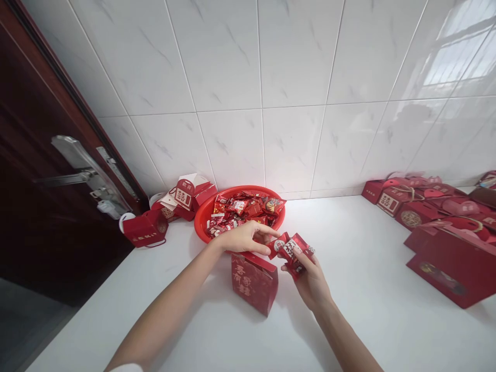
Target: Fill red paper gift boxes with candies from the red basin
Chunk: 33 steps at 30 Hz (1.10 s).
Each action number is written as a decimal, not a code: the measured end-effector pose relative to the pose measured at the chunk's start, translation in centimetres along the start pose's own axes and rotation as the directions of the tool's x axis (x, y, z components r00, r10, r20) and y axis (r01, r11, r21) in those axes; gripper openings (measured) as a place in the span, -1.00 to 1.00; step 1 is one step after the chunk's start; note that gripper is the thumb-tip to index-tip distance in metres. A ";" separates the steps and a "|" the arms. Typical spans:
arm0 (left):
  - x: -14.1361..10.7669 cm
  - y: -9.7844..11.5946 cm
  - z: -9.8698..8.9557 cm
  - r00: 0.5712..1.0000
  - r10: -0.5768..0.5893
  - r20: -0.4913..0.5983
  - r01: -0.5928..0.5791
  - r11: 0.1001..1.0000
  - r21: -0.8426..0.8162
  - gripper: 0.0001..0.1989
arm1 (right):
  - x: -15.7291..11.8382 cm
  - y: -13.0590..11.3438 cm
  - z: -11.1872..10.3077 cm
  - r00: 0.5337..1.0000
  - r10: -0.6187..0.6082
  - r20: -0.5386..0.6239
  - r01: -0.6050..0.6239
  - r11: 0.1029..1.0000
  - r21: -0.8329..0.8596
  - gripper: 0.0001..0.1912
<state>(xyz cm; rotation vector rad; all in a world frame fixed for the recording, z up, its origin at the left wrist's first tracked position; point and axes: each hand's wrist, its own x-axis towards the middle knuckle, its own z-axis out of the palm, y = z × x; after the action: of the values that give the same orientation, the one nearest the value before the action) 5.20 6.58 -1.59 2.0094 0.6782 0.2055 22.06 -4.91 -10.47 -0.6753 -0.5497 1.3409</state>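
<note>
Red plastic for the basket (pixel 199 223) at the counter's (pixel 349 248) back edge, and on my remote feed it's heaped with shiny, crinkled packets (pixel 251 207), so I'd say plenty is left. Right hand (pixel 312 284) is gripping a few more packets; left hand (pixel 245 238) has its fingertips right up by those, can't tell if it's pinching one. Card box (pixel 251 284) stands upright nearer the front edge, contents hidden from me. Rope-handled boxes (pixel 420 213) crowd rightward along the back edge, maybe finished. Smaller cluster (pixel 149 228) by the back left corner, one showing white inner card.
</note>
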 end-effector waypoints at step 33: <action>0.6 -0.2 0.8 0.993 -0.030 -0.115 0.011 0.986 -0.164 -0.52 | 0.0 -0.3 0.3 0.999 0.033 -0.024 -0.035 0.997 -0.062 -0.62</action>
<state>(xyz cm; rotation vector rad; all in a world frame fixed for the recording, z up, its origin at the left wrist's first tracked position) 5.95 6.40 -2.24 1.8435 0.7318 0.3573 22.06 -4.93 -10.05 -0.7535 -0.5661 1.3506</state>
